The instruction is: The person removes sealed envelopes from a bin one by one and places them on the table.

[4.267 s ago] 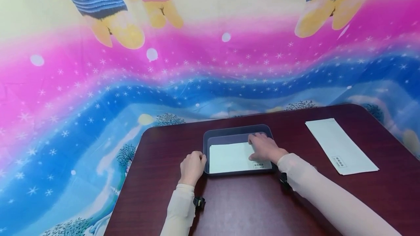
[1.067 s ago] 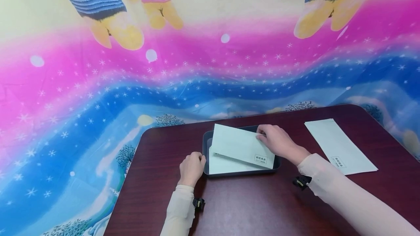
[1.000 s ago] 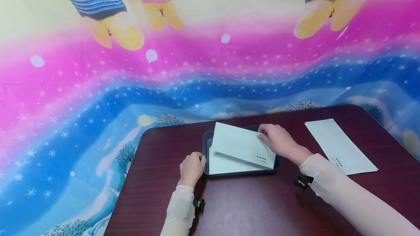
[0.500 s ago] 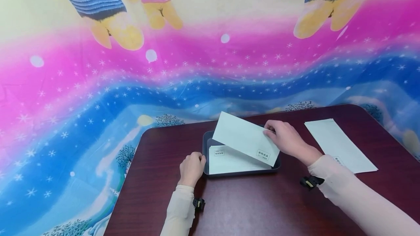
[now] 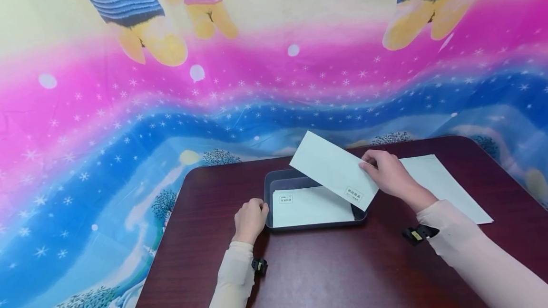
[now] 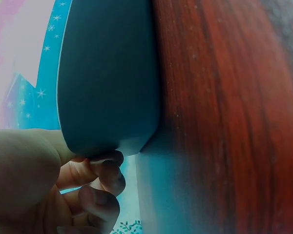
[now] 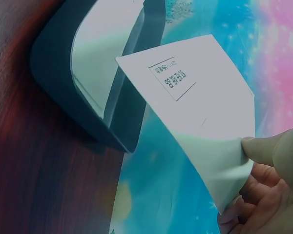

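My right hand (image 5: 393, 177) pinches a pale envelope (image 5: 329, 168) by its far long edge, thumb on the near face. Tilted, it hangs over the right part of a dark grey tray (image 5: 288, 183), its printed box at the lower right corner. Inside the tray lies a stack of similar envelopes (image 5: 310, 210), the top one with its printed box at the upper left. My left hand (image 5: 250, 220) holds the tray's left end; in the left wrist view thumb and curled fingers (image 6: 101, 199) grip the tray's corner.
More pale envelopes (image 5: 449, 189) lie slantwise on the table's right side, partly behind my right hand and forearm. The dark red wooden table (image 5: 321, 270) ends just behind the tray, where a printed cloth (image 5: 239, 122) hangs.
My right hand went from resting on the tray's stack to lifting one envelope, then moved it up and right, uncovering the stack's printed box. My left hand stays at the tray.
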Available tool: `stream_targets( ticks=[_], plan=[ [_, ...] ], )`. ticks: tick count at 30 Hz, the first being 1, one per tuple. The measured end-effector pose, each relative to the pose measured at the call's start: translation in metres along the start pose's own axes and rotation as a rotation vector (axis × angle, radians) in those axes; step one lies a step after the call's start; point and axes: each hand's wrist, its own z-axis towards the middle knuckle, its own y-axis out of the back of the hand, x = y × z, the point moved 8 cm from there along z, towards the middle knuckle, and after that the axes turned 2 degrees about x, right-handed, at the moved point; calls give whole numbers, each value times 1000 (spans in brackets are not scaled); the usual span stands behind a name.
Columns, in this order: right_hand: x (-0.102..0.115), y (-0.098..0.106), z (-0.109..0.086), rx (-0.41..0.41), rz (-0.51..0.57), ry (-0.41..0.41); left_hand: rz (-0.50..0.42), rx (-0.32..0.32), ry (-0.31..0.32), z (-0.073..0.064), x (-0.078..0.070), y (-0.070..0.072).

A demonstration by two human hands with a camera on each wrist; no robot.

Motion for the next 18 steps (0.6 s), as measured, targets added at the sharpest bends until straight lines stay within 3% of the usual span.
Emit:
stream_targets(
  ticks=[18],
  plan=[
    [-32,20,-9,-96,17,-23,8,-2,0,-1,0,0]
  ],
)
